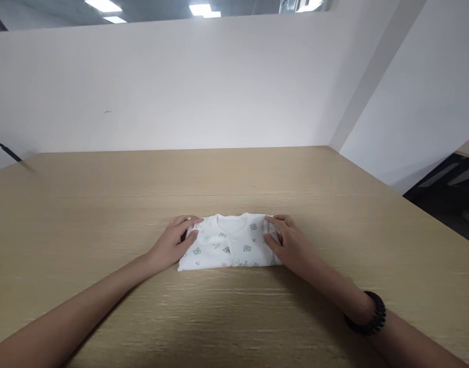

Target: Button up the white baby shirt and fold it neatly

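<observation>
A white baby shirt [223, 245] with small green and grey animal prints lies folded into a wide, low rectangle on the table. Its round neckline faces away from me, and a snap shows near the lower middle edge. My left hand [177, 240] curls around the left edge, index finger near the top corner and thumb on the cloth below it. At the opposite edge my right hand [290, 243] holds the fabric, its thumb and index finger on top and the cloth a little creased there. The other fingertips of both hands are partly hidden.
The wooden table [104, 220] meets a white partition [200, 92] at the back and another at the right. A black cable [6, 150] hangs at the far left. Something dark [452, 189] shows beyond the right edge. A black beaded band [372, 314] circles my right wrist.
</observation>
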Available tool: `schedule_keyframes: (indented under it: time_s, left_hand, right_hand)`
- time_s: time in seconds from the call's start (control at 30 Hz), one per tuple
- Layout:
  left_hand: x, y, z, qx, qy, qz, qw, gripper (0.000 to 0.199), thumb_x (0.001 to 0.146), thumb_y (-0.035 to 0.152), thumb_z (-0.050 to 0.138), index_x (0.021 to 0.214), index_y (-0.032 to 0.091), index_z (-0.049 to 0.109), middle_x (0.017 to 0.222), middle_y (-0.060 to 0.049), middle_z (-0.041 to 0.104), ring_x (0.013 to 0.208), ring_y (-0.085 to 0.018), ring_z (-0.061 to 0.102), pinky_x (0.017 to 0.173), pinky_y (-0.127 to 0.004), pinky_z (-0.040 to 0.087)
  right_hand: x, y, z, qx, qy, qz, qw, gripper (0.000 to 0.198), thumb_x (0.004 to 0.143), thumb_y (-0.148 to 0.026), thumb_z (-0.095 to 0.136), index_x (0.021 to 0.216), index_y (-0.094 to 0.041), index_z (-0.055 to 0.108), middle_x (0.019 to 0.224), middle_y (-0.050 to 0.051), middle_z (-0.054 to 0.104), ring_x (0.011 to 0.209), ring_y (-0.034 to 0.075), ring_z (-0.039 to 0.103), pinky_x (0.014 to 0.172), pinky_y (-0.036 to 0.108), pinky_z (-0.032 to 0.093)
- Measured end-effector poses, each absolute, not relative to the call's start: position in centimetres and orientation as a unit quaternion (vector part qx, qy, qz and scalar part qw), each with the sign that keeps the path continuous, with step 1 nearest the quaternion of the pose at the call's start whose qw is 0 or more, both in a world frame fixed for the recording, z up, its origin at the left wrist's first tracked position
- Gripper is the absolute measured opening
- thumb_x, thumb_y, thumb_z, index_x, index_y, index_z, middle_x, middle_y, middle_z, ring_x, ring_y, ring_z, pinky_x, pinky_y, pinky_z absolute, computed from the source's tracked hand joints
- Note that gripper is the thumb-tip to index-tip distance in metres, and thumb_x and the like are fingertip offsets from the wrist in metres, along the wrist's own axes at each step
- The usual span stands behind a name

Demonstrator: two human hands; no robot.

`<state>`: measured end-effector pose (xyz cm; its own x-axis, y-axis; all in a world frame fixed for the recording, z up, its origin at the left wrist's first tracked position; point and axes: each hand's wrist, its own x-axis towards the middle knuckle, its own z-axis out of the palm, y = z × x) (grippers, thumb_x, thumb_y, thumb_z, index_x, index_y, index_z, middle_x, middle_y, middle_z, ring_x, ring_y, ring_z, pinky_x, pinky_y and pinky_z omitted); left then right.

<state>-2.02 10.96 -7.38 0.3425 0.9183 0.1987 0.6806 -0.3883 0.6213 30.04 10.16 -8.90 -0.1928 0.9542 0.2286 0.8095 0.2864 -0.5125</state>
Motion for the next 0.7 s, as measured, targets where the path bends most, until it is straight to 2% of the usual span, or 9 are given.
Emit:
schedule_keyframes:
  time_s: [0.2, 0.33, 0.4, 0.47, 0.57, 0.63, 0.7]
  left_hand:
    - [-2.4, 12.0, -7.3, 0.793, 0.493, 0.272, 0.232, 0.038, 0.097, 0.045, 0.043, 0.116, 0.021, 0.065, 0.117, -0.009, 0.063, 0.109, -0.026, 0.054, 0.103, -0.042, 0.037]
    - [-2.1, 11.5, -7.0, 0.785, 0.524, 0.274, 0.186, 0.040, 0.098, 0.046, 0.041, 0.125, 0.023, 0.061, 0.122, -0.008, 0.060, 0.118, -0.027, 0.049, 0.107, -0.045, 0.034]
    - [-1.5, 10.3, -6.5, 0.804, 0.510, 0.271, 0.143, 0.042, 0.099, 0.044, 0.039, 0.135, 0.025, 0.052, 0.136, -0.008, 0.051, 0.131, -0.028, 0.038, 0.112, -0.047, 0.029]
    - [-0.7, 8.5, -5.8, 0.848, 0.463, 0.228, 0.122, 0.049, 0.100, 0.043, 0.039, 0.146, 0.028, 0.037, 0.153, -0.006, 0.032, 0.142, -0.029, 0.022, 0.117, -0.049, 0.019]
    - [0.6, 6.1, -5.2, 0.900, 0.396, 0.123, 0.136, 0.068, 0.097, 0.050, 0.044, 0.154, 0.029, 0.013, 0.161, -0.004, 0.007, 0.147, -0.033, 0.005, 0.119, -0.055, 0.006]
    - [1.1, 5.3, -5.4, 0.916, 0.365, 0.070, 0.150, 0.074, 0.095, 0.054, 0.046, 0.154, 0.029, 0.009, 0.161, -0.006, 0.002, 0.147, -0.035, 0.004, 0.118, -0.058, 0.006]
    - [1.2, 5.2, -5.7, 0.920, 0.356, 0.048, 0.159, 0.074, 0.094, 0.057, 0.047, 0.154, 0.030, 0.013, 0.160, -0.007, 0.005, 0.146, -0.036, 0.008, 0.117, -0.059, 0.009]
  right_hand:
    - [30.1, 10.2, -8.5, -0.577, -0.787, 0.069, 0.209, 0.042, 0.092, -0.032, 0.044, 0.128, -0.015, 0.056, 0.126, 0.016, 0.058, 0.114, 0.031, 0.056, 0.097, 0.047, 0.048]
    - [30.3, 10.2, -8.8, -0.564, -0.800, 0.043, 0.203, 0.043, 0.095, -0.031, 0.039, 0.131, -0.014, 0.055, 0.125, 0.017, 0.059, 0.114, 0.031, 0.055, 0.100, 0.051, 0.045]
    - [30.1, 10.0, -8.7, -0.571, -0.798, 0.017, 0.193, 0.045, 0.097, -0.032, 0.035, 0.134, -0.014, 0.053, 0.129, 0.018, 0.056, 0.119, 0.033, 0.051, 0.100, 0.055, 0.042]
    - [29.5, 9.3, -8.3, -0.588, -0.785, -0.016, 0.193, 0.047, 0.099, -0.035, 0.031, 0.137, -0.014, 0.050, 0.141, 0.020, 0.046, 0.129, 0.037, 0.041, 0.101, 0.059, 0.039]
    - [28.2, 7.9, -7.7, -0.577, -0.791, -0.043, 0.198, 0.050, 0.102, -0.038, 0.026, 0.145, -0.018, 0.041, 0.155, 0.016, 0.026, 0.142, 0.036, 0.022, 0.107, 0.062, 0.031]
    - [27.4, 7.0, -7.6, -0.536, -0.825, -0.029, 0.178, 0.052, 0.102, -0.039, 0.025, 0.149, -0.019, 0.033, 0.157, 0.014, 0.022, 0.145, 0.034, 0.017, 0.111, 0.062, 0.025]
    - [27.1, 6.6, -8.0, -0.504, -0.851, 0.000, 0.147, 0.054, 0.102, -0.041, 0.026, 0.151, -0.018, 0.030, 0.157, 0.014, 0.025, 0.145, 0.032, 0.017, 0.112, 0.062, 0.023]
